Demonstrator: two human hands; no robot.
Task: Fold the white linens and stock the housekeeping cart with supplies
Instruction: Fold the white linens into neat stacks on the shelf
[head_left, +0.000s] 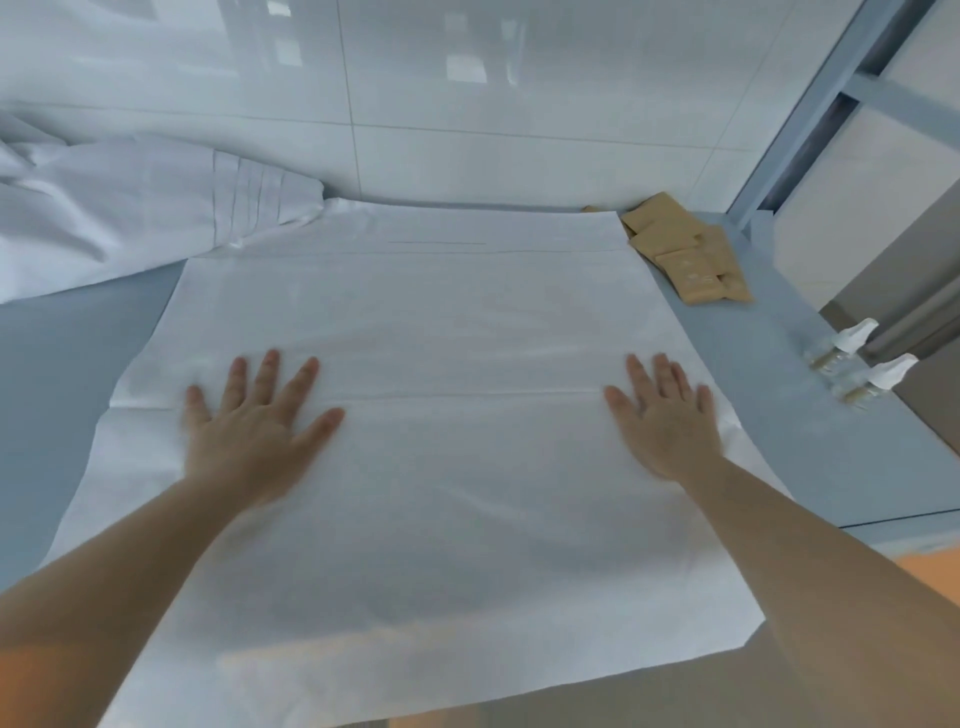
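Nearest the camera, two bare forearms are reaching forward over a white linen (441, 467) that is lying spread flat on a pale blue table (62, 374), its near edge hanging over the table's front. Both hands are resting palm down on the cloth with fingers straight and spread, gripping nothing. The left hand (249, 431) is pressing toward the sheet's left side, the right hand (670, 426) toward its right side, and the two are lying well apart with a faint horizontal crease running between them. Beyond the right hand, near the table's right edge, two small clear bottles (852, 364) with white caps are lying on their sides, just beside each other. Farther back, at the far right corner of the linen, a loose pile of tan packets (685, 260) is sitting on the table; faint printing is showing on them but is too blurred to read. At the far left, a rumpled heap of white bedding (130, 218) is lying against the tiled wall (493, 104).
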